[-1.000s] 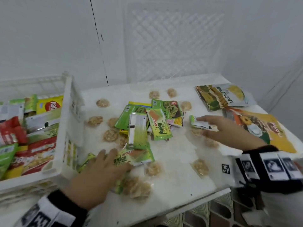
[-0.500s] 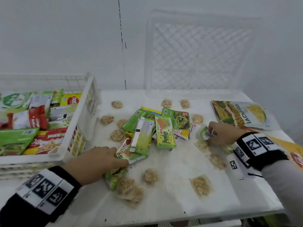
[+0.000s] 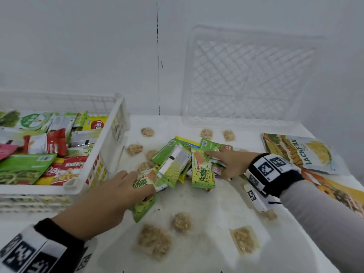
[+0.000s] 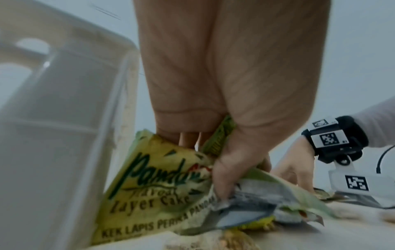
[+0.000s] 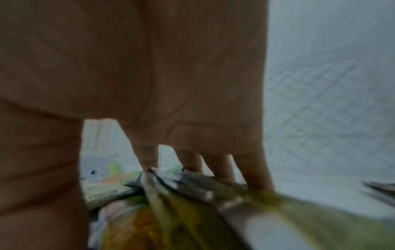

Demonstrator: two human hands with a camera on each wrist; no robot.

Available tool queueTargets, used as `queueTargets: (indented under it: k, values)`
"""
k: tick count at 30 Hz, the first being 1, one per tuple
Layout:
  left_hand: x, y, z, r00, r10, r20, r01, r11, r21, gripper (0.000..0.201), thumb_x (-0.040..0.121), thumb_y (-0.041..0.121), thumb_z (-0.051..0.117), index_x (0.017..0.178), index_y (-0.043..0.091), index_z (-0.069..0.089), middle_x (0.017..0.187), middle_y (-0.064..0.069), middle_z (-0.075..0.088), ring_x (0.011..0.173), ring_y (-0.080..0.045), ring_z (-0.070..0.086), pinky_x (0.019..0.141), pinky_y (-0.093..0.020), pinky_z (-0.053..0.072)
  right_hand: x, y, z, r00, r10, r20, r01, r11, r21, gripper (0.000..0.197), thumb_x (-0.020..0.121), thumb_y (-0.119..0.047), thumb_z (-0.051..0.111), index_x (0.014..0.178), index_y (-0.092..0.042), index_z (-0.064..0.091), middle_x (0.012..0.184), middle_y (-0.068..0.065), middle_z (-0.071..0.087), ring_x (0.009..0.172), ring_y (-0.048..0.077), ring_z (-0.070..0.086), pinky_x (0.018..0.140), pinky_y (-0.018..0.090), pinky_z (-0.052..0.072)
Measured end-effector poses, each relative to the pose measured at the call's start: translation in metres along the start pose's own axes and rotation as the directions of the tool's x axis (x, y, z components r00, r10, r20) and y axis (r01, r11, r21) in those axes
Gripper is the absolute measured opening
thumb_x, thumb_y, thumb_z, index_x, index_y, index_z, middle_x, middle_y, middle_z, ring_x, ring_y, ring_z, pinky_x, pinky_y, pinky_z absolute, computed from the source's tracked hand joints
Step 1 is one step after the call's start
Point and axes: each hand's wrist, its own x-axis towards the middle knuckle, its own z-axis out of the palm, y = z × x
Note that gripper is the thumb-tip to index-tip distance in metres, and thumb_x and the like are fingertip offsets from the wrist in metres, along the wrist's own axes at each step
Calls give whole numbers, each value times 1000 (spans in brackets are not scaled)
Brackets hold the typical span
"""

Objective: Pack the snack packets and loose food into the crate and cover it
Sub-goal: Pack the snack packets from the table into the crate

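Observation:
A heap of green snack packets (image 3: 173, 164) lies mid-table. My left hand (image 3: 141, 184) grips two or three Pandan layer cake packets (image 4: 149, 186) at the heap's near left edge, thumb pinching them against the fingers (image 4: 222, 179), right beside the white crate (image 3: 110, 154). The crate holds several red, green and yellow packets. My right hand (image 3: 222, 162) lies on the heap's right side, its straight fingers (image 5: 222, 169) resting on the wrappers. Another Pandan packet (image 3: 202, 174) lies between the hands. Loose cookies (image 3: 181, 222) are scattered around.
The white lattice lid (image 3: 246, 75) leans against the back wall. A large jackfruit bag (image 3: 303, 152) and an orange bag (image 3: 334, 188) lie at the right edge. Wrapped cookies (image 3: 245, 240) sit near the table's front edge. The crate wall (image 4: 64, 118) stands close to my left hand.
My right hand has moved left from the cookies onto the heap and spread its fingers. My left hand has closed on the Pandan packets and begun lifting them.

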Motion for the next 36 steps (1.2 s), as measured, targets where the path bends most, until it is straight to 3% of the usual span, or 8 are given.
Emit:
queueTargets:
  k: [3, 6, 14, 17, 20, 25, 31, 36]
  values:
    - [6, -1, -9, 997, -83, 0, 83, 996, -44, 70, 54, -13, 62, 105, 33, 44, 81, 0, 42, 62, -13, 35, 37, -27, 38, 3, -3, 0, 999, 24, 38, -22, 998, -56, 101, 79, -29, 69, 149, -32, -3, 145, 21, 23, 124, 36, 43, 96, 39, 45]
    - [9, -3, -21, 988, -150, 32, 153, 978, -143, 62, 53, -14, 58, 95, 31, 47, 80, 1, 41, 51, -9, 33, 40, -19, 22, 10, -7, 9, 987, -19, -159, -6, 988, -155, 81, 83, -24, 64, 147, -29, 15, 121, 17, 48, 102, 31, 56, 84, 36, 50]
    - [11, 0, -61, 972, -234, 6, 220, 904, -367, 48, 72, -5, 51, 92, 38, 44, 87, 16, 32, 71, -14, 45, 59, -29, 40, 5, 9, -14, 936, -61, -348, 56, 998, -23, 44, 86, -4, 47, 126, -24, 49, 91, 4, 64, 64, 11, 47, 49, 18, 28]
    - [18, 4, -71, 952, -282, -118, 196, 860, -472, 39, 75, -5, 65, 94, 27, 56, 87, 5, 46, 72, -17, 50, 58, -22, 39, -1, 16, -20, 893, -7, -451, 50, 995, 85, 40, 83, 1, 44, 114, -19, 61, 96, 9, 68, 74, 20, 56, 58, 27, 44]
    - [30, 5, -73, 922, -320, -217, 154, 818, -554, 38, 75, 0, 72, 90, 31, 55, 89, 2, 54, 80, -18, 53, 67, -24, 42, -7, 20, -26, 821, 82, -566, 53, 975, 218, 33, 83, 1, 46, 99, -17, 69, 92, 9, 71, 77, 26, 64, 64, 34, 52]
    - [39, -2, -74, 906, -337, -255, 107, 766, -633, 48, 77, 1, 70, 83, 43, 48, 91, 7, 56, 88, -8, 54, 73, -13, 40, -17, 18, -38, 707, 259, -658, 40, 915, 402, 30, 87, -5, 51, 110, -12, 70, 98, 12, 71, 66, 14, 57, 48, 14, 39]
    - [40, -20, -94, 854, -410, -321, 53, 682, -730, 33, 77, -7, 66, 86, 24, 60, 83, 13, 58, 69, 14, 54, 58, 1, 37, -33, 1, -59, 552, 382, -741, 128, 840, 528, 32, 87, -7, 53, 115, -10, 67, 95, 12, 68, 61, 8, 57, 43, 0, 36]
    - [21, -41, -104, 756, -471, -454, -55, 646, -761, 32, 78, -6, 66, 88, 24, 60, 81, 16, 60, 67, 11, 57, 61, -10, 49, -52, -31, -75, 379, 449, -809, 404, 706, 582, 22, 79, -8, 52, 90, -6, 71, 82, 18, 69, 74, 22, 62, 68, 36, 55]
